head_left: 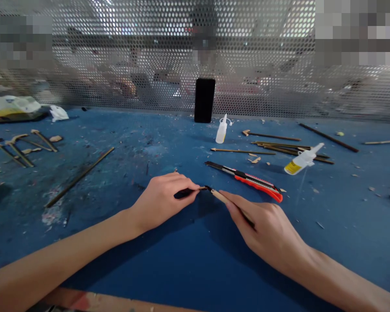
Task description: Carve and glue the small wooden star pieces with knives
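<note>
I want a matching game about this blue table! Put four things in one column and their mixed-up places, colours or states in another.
Things
1. Utility knife
2. Phone-shaped slab
3. Tabletop
4. Pale-ended stick

Clues
A. Blue
B. Held in the right grip
C. Lying down, with red and black parts
D. Black, standing near the metal mesh

Pairs: 1-C, 2-D, 3-A, 4-B
</note>
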Available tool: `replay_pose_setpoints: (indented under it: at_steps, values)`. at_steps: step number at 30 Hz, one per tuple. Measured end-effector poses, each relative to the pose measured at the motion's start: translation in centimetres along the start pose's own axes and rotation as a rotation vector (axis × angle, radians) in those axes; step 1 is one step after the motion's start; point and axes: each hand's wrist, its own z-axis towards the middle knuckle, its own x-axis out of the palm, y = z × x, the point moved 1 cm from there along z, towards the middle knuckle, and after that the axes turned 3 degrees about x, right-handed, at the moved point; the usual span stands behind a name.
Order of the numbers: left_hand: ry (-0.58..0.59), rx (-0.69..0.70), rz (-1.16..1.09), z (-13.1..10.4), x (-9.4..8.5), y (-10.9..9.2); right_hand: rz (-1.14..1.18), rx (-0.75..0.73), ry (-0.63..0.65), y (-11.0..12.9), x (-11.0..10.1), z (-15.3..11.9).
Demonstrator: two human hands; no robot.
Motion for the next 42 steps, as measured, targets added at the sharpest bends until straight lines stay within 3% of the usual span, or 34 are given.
replay_pose_setpoints:
  at_steps: [5, 8, 21, 42]
  values:
    - [0.110, -0.354, -0.251, 0.8, -0.5, -0.5, -0.023, 0.023, -0.031, 0.3, -0.2, 0.1]
    - [0.120, -0.418, -0.312, 1.1, -0.4, -0.4, -0.019, 0.032, -0.027, 0.5, -0.2, 0.2]
    - [0.082, -0.465, -0.410, 1.0, 0.1, -0.7, -0.093, 0.060, -0.065, 1.0, 0.5, 0.4]
    - [0.050, -0.390, -0.384, 0.6, 0.2, -0.7, -0.055, 0.101, -0.043, 1.2, 0.4, 0.8]
